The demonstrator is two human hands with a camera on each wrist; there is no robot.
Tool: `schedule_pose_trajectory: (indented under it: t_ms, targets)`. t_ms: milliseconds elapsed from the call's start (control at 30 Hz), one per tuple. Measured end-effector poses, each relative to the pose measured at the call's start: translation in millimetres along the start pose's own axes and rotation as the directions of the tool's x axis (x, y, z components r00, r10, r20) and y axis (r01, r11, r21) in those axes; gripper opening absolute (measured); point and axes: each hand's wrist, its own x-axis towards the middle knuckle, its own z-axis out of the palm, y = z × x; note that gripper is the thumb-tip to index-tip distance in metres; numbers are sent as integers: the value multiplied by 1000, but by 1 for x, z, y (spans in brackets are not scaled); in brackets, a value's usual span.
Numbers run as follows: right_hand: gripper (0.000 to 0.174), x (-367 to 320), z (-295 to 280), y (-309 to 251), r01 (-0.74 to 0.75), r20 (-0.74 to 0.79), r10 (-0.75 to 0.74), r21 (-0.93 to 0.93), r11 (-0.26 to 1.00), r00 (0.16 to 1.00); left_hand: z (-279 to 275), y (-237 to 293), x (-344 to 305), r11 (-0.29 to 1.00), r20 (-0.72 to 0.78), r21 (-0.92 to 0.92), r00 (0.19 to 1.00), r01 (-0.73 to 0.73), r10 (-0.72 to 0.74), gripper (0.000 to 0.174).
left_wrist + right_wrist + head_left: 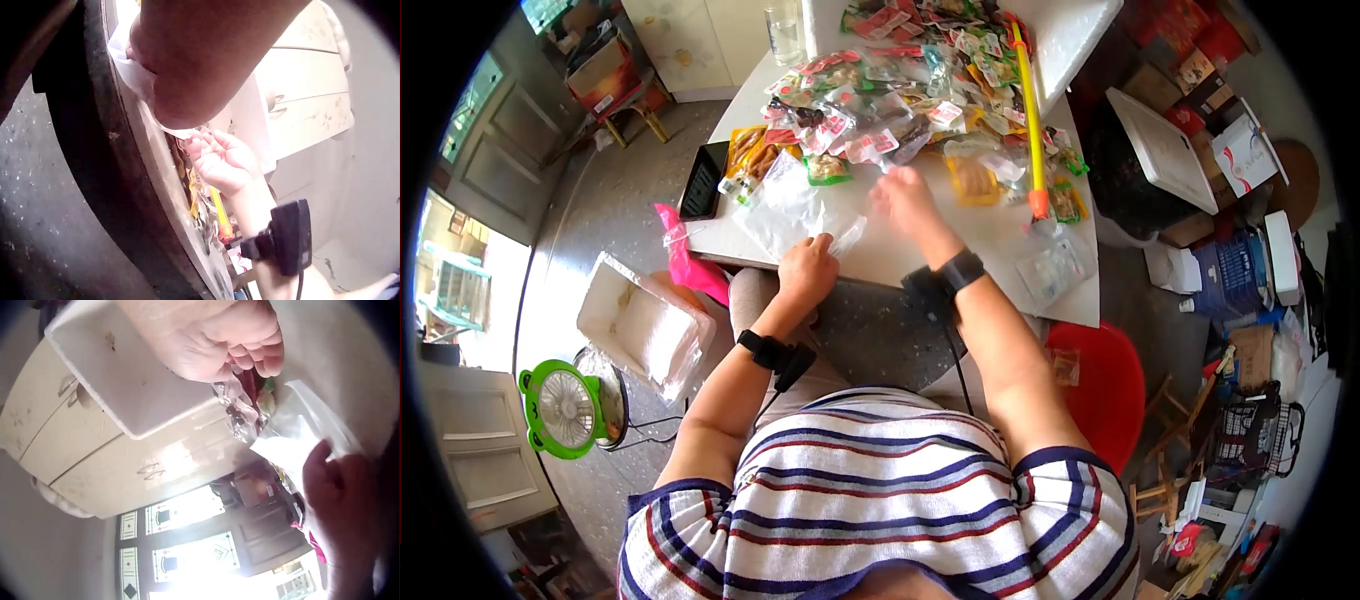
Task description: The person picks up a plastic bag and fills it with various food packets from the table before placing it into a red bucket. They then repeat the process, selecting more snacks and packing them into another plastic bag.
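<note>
The left hand (pixel 808 272) pinches the near edge of a clear plastic bag (pixel 782 212) between its thumb and fingers. The bag lies on the near left part of the white table (pixel 995 238), just in front of a big pile of snack packets (pixel 885 85). A black phone (pixel 704 182) lies left of the bag, near the table's edge.

The right hand (pixel 912 208) is over the table, to the right of the bag and close to the pile. It looks blurry from the head, but the 2 wrist views show its fingers softly bent, side by side, with nothing seen in them. I cannot tell if its fingertips touch a packet.

The step in hand looks like holding the bag steady with 1 hand while the other is free by the packets. I think the next move calls for a firm pinch on the left, because the bag looks thin and floppy and could slip or fold over. The right fingers would need to close neatly on just 1 thing, as the packets lie in a jumble and could stick together. I cannot tell if the bag's mouth is open.
</note>
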Motion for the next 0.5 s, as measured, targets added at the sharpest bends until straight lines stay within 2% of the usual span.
schedule_pose_trajectory:
  t_ms: [67, 100, 200, 233, 333, 367, 433, 500]
  targets:
    - [36, 16, 4, -10, -34, -68, 44, 146, 989, 997, 0, 1, -1, 1000, 22, 3, 1000, 12, -12, 22]
    - [24, 20, 11, -17, -43, -126, 66, 180, 983, 990, -1, 1, -1, 1000, 43, 18, 999, 8, -9, 24]
    - [19, 49, 15, -6, -97, -95, 139, 354, 930, 986, -4, 1, 0, 999, 99, 36, 995, -2, -2, 30]
    - [15, 60, 16, -3, -142, -42, 173, 405, 903, 984, -5, 1, -1, 999, 108, 35, 994, -12, 8, 31]
    - [10, 61, 28, -7, -42, -253, 160, 416, 908, 954, -8, 1, -2, 999, 144, 35, 989, -31, 25, 34]
    - [10, 55, 27, -12, -29, -227, 121, 370, 929, 966, -9, 2, -2, 999, 159, 35, 987, -36, 30, 35]
    - [9, 51, 16, -6, 218, -114, -199, 188, 958, 973, -11, 3, -3, 999, 142, 23, 989, -33, 29, 30]
    - [8, 37, 7, -17, 218, -124, -190, 282, 934, 974, -9, 2, -4, 999, 140, 26, 990, -21, 17, 24]
